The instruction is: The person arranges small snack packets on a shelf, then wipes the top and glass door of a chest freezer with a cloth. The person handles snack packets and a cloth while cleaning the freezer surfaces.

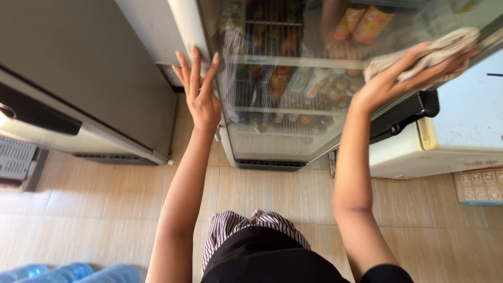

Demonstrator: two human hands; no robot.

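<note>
Glass-door drinks cooler (283, 131), far centre: left hand (201, 97) flat and open-fingered on its white left frame as a brace, holding nothing; right hand (403, 73) spread, pressing a beige cloth (440, 47) against the glass door's right side

Single head-worn view, steeply downward, close over the arms

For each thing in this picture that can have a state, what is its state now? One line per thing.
Glass door: shut, bottles and cans visible behind it.
Cloth: crumpled, pressed on the glass door by the right hand.
Right hand: fingers spread over the cloth.
Left hand: open, flat against the fridge's white frame, holding nothing.
Grey fridge: door shut.
White chest: lid shut.
</note>
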